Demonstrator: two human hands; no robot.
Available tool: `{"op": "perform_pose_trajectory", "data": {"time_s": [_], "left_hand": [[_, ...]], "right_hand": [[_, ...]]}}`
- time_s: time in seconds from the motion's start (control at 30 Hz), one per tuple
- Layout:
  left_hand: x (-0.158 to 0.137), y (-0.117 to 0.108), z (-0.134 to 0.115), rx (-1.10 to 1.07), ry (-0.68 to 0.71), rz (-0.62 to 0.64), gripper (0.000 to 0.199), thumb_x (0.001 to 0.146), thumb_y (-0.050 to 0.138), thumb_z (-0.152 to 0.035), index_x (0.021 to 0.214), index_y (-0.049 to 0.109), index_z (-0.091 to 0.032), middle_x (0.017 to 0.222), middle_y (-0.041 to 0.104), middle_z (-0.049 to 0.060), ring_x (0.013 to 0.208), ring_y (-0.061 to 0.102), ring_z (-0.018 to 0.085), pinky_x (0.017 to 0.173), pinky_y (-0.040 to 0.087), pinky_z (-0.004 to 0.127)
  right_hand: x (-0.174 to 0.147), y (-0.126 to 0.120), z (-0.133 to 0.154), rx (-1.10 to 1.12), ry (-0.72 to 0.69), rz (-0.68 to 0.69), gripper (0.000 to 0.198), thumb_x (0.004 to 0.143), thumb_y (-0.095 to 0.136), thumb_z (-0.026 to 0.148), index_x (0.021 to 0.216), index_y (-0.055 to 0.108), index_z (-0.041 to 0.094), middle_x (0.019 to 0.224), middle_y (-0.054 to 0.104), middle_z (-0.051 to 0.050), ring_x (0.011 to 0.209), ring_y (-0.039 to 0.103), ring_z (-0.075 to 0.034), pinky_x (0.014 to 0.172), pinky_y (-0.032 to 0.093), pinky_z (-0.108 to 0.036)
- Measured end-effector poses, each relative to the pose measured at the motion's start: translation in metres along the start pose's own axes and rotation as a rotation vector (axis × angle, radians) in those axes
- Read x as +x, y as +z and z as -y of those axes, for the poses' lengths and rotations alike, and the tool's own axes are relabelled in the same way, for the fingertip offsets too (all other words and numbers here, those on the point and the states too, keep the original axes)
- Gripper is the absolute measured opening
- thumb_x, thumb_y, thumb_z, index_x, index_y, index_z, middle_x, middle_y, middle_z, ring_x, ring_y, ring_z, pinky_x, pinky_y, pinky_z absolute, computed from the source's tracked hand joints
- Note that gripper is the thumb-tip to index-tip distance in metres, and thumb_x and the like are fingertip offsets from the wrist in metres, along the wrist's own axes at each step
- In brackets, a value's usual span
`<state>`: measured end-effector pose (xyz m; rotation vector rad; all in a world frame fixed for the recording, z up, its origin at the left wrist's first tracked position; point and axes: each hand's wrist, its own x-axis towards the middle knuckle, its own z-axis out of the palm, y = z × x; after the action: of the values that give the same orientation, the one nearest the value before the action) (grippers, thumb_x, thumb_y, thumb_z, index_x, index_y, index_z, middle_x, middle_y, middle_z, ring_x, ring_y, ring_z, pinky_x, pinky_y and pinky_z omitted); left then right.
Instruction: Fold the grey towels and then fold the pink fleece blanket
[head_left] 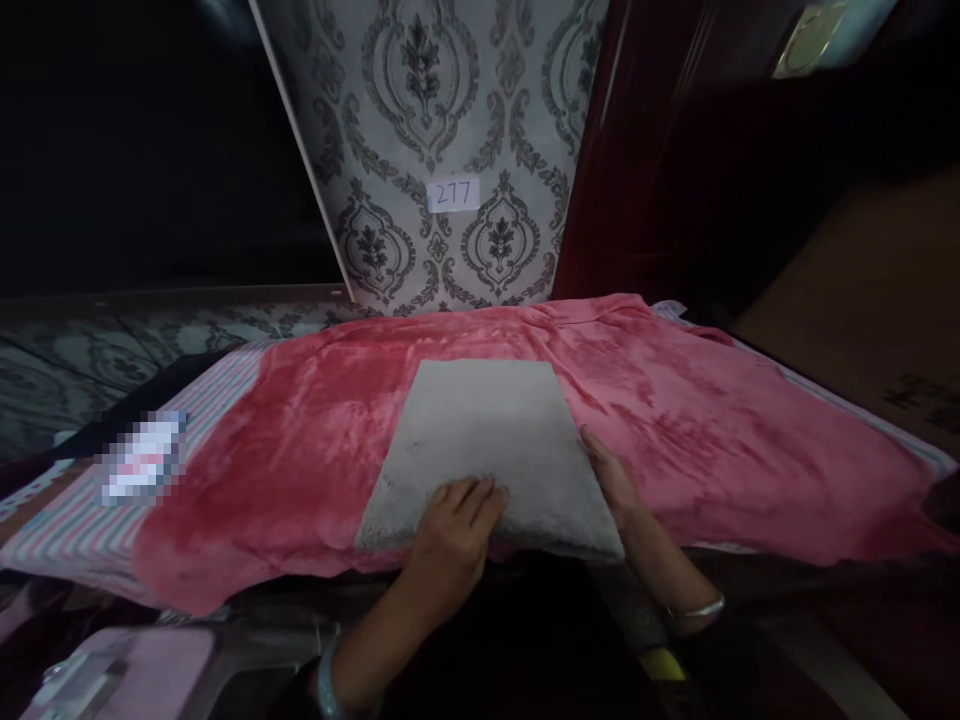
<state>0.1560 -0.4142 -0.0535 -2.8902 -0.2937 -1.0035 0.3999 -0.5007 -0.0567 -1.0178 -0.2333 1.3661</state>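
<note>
A flat grey square pad (pixel 487 425) with fuzzy edges lies on a pink-red plush blanket (pixel 315 430), its near edge at the front edge of the blanket. My left hand (pixel 457 530) rests palm down on the pad's near part, fingers lightly bent on the surface; its thumb cannot be made out clearly. Along the pad's right edge, my right hand (pixel 613 480) touches the side with its fingers stretched away from me. Part of that hand is hidden by the pad's edge.
A striped sheet (pixel 97 525) shows under the blanket, with a blurred bright object (pixel 142 460) on it. A big dark screen (pixel 150 150) stands behind left. A cardboard box (pixel 870 290) stands at right. Below left is a pink lidded thing (pixel 142 670). The wall carries a paper label (pixel 453 194).
</note>
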Motion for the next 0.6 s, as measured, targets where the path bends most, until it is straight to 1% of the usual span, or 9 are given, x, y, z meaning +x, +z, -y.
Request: {"op": "perform_pose_trajectory", "data": {"time_s": [0.1, 0.17, 0.23, 0.3, 0.37, 0.43, 0.5, 0.53, 0.6], "left_hand": [[-0.011, 0.001, -0.007, -0.013, 0.009, 0.077, 0.058, 0.082, 0.053, 0.000, 0.136, 0.063, -0.016, 0.134, 0.071, 0.016, 0.116, 0.067, 0.031, 0.094, 0.057, 0.048], [-0.015, -0.005, -0.009, -0.063, 0.014, 0.150, 0.055, 0.084, 0.059, -0.005, 0.138, 0.062, -0.016, 0.138, 0.068, 0.017, 0.123, 0.065, 0.033, 0.098, 0.056, 0.051], [-0.017, -0.015, -0.003, -0.190, -0.013, 0.233, 0.055, 0.087, 0.065, -0.015, 0.141, 0.060, -0.021, 0.143, 0.065, 0.016, 0.130, 0.061, 0.033, 0.105, 0.053, 0.054], [-0.018, -0.025, 0.015, -0.353, -0.107, 0.244, 0.052, 0.091, 0.067, -0.025, 0.143, 0.060, -0.027, 0.145, 0.064, 0.013, 0.135, 0.058, 0.031, 0.112, 0.048, 0.056], [-0.018, -0.032, 0.044, -0.480, -0.313, 0.129, 0.046, 0.094, 0.064, -0.032, 0.139, 0.063, -0.028, 0.145, 0.064, 0.012, 0.137, 0.056, 0.031, 0.117, 0.044, 0.057], [-0.016, -0.033, 0.080, -0.576, -0.626, -0.063, 0.041, 0.091, 0.067, -0.034, 0.132, 0.067, -0.024, 0.144, 0.064, 0.012, 0.139, 0.054, 0.033, 0.117, 0.042, 0.055], [-0.012, -0.031, 0.113, -0.759, -0.950, -0.207, 0.042, 0.084, 0.075, -0.031, 0.124, 0.067, -0.021, 0.139, 0.066, 0.012, 0.137, 0.055, 0.033, 0.114, 0.046, 0.047], [-0.009, -0.030, 0.127, -0.885, -1.091, -0.246, 0.042, 0.082, 0.077, -0.027, 0.121, 0.067, -0.020, 0.134, 0.068, 0.011, 0.133, 0.058, 0.031, 0.111, 0.048, 0.042], [-0.004, -0.028, 0.147, -1.113, -1.276, -0.263, 0.039, 0.080, 0.078, -0.021, 0.117, 0.064, -0.018, 0.117, 0.073, 0.008, 0.117, 0.066, 0.026, 0.103, 0.052, 0.036]], "right_hand": [[0.008, -0.004, -0.001, -0.017, 0.001, 0.048, 0.049, 0.091, 0.059, 0.057, 0.115, 0.075, 0.017, 0.096, 0.080, -0.012, 0.101, 0.076, -0.032, 0.096, 0.061, -0.048], [0.010, -0.009, -0.003, -0.030, 0.001, 0.073, 0.047, 0.088, 0.063, 0.054, 0.115, 0.075, 0.017, 0.093, 0.080, -0.011, 0.098, 0.076, -0.031, 0.095, 0.061, -0.047], [0.011, -0.013, -0.005, -0.023, 0.028, 0.042, 0.046, 0.089, 0.063, 0.053, 0.115, 0.075, 0.017, 0.091, 0.080, -0.011, 0.095, 0.077, -0.031, 0.095, 0.061, -0.048], [0.011, -0.014, -0.007, -0.020, 0.042, -0.009, 0.045, 0.090, 0.061, 0.051, 0.114, 0.075, 0.017, 0.090, 0.080, -0.011, 0.094, 0.077, -0.031, 0.095, 0.061, -0.048], [0.012, -0.013, -0.008, -0.039, 0.007, -0.021, 0.044, 0.090, 0.061, 0.050, 0.116, 0.075, 0.017, 0.091, 0.080, -0.011, 0.094, 0.077, -0.031, 0.095, 0.061, -0.048], [0.013, -0.013, -0.008, -0.078, -0.064, 0.011, 0.045, 0.088, 0.063, 0.049, 0.118, 0.074, 0.017, 0.094, 0.080, -0.011, 0.096, 0.077, -0.031, 0.096, 0.060, -0.048], [0.013, -0.013, -0.009, -0.117, -0.112, 0.040, 0.047, 0.088, 0.064, 0.049, 0.119, 0.074, 0.017, 0.094, 0.080, -0.011, 0.096, 0.077, -0.031, 0.096, 0.060, -0.048], [0.013, -0.013, -0.008, -0.135, -0.118, 0.050, 0.047, 0.088, 0.063, 0.050, 0.119, 0.074, 0.017, 0.093, 0.080, -0.011, 0.096, 0.077, -0.031, 0.095, 0.060, -0.048], [0.012, -0.013, -0.008, -0.155, -0.103, 0.066, 0.046, 0.090, 0.061, 0.051, 0.117, 0.074, 0.017, 0.091, 0.080, -0.010, 0.095, 0.077, -0.031, 0.095, 0.060, -0.048]]}}
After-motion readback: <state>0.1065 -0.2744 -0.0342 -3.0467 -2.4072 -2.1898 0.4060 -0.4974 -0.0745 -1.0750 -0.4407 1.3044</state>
